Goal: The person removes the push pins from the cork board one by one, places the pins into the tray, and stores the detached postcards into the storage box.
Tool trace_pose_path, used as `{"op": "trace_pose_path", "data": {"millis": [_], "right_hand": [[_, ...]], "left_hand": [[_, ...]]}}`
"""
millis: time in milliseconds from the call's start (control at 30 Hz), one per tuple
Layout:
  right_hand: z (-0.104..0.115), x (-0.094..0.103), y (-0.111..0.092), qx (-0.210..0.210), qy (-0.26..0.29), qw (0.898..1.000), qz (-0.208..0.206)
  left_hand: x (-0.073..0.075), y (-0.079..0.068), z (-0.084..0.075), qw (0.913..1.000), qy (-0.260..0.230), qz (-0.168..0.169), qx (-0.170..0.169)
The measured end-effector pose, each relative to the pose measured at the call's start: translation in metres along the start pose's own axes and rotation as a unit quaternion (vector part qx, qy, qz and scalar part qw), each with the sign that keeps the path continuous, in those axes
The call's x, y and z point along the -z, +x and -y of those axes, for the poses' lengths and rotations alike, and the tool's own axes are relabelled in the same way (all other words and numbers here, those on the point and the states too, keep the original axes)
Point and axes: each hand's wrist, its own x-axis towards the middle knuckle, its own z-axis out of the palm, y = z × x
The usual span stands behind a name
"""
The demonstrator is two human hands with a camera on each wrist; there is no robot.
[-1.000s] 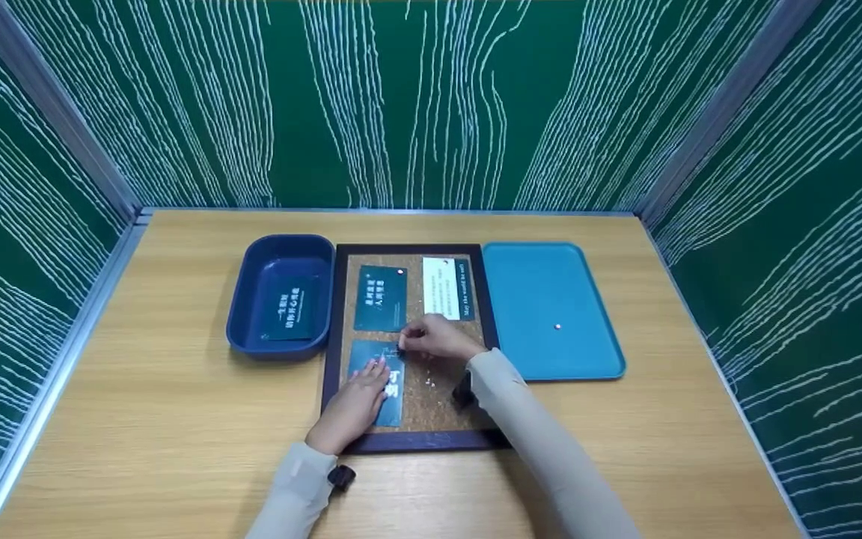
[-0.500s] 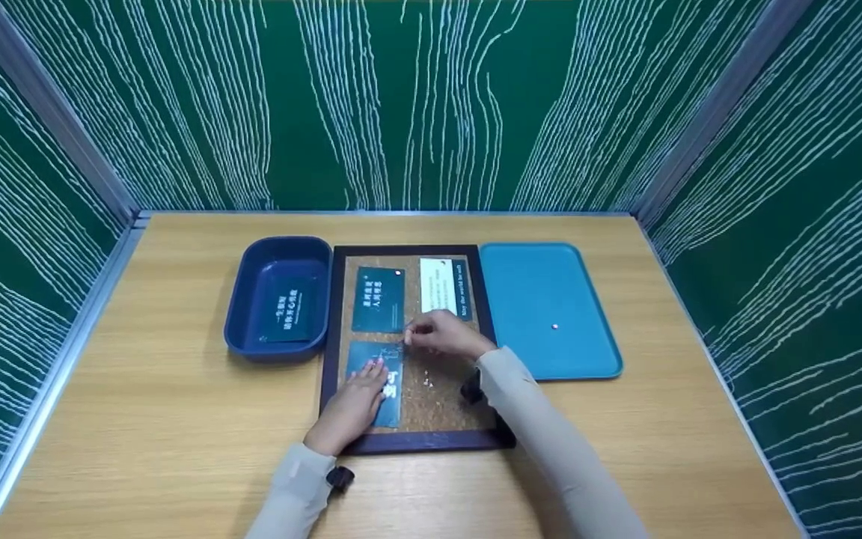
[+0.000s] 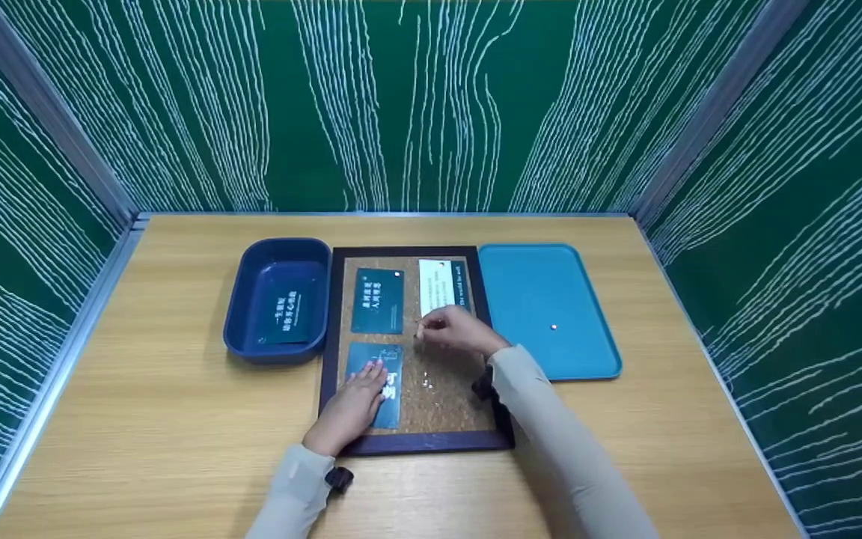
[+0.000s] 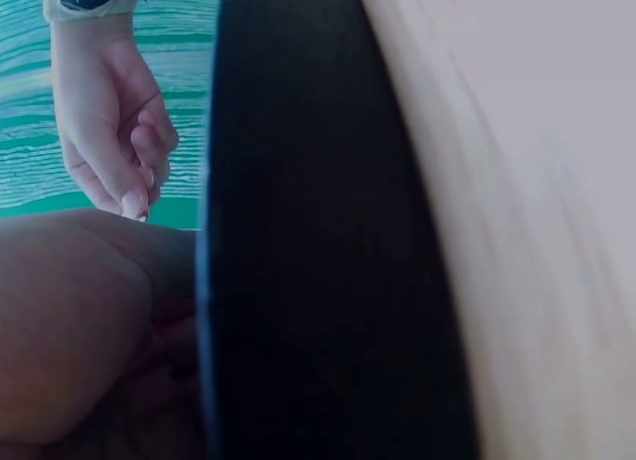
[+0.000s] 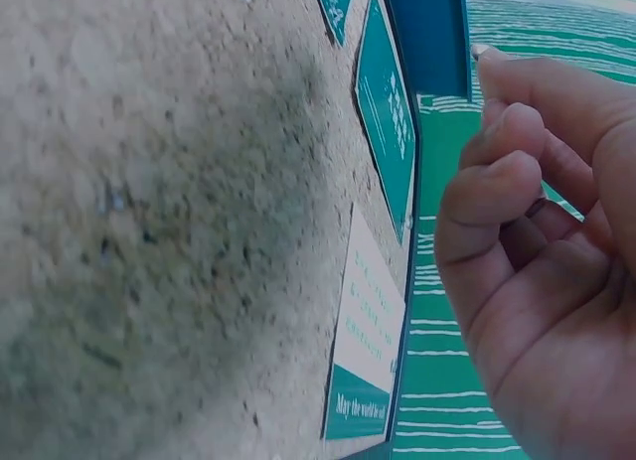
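A cork board in a dark frame lies on the table. My left hand rests with fingers extended on the lower-left green card, pressing it to the cork. My right hand is above the middle of the board, its thumb and index finger pinching a small pushpin whose pale end shows in the right wrist view. Another green card, at the upper left, has a pushpin in its top right corner. A white-and-green card at the upper right is partly covered by my right hand.
Left of the board stands a dark blue bin with one green card inside. A shallow blue tray lies on the right, bearing a single pushpin. Small shiny bits lie on the cork.
My right hand has drawn to the right and slightly upward, away from the lower-left card's top corner, still pinching the pushpin. My left hand has stayed on that card.
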Motion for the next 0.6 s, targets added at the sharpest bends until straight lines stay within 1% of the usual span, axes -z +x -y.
{"op": "trace_pose_path", "data": {"millis": [333, 500, 600], "right_hand": [[-0.007, 0.011, -0.008, -0.006, 0.013, 1.000, -0.024], [-0.015, 0.017, -0.011, 0.005, 0.000, 0.999, -0.034], [-0.019, 0.021, -0.014, 0.006, 0.004, 0.999, -0.039]], "left_hand": [[0.001, 0.001, 0.001, 1.0000, 0.004, 0.004, -0.005], [0.001, 0.000, 0.000, 1.0000, 0.000, 0.008, -0.001], [0.001, 0.001, 0.001, 1.0000, -0.001, 0.007, -0.002]]}}
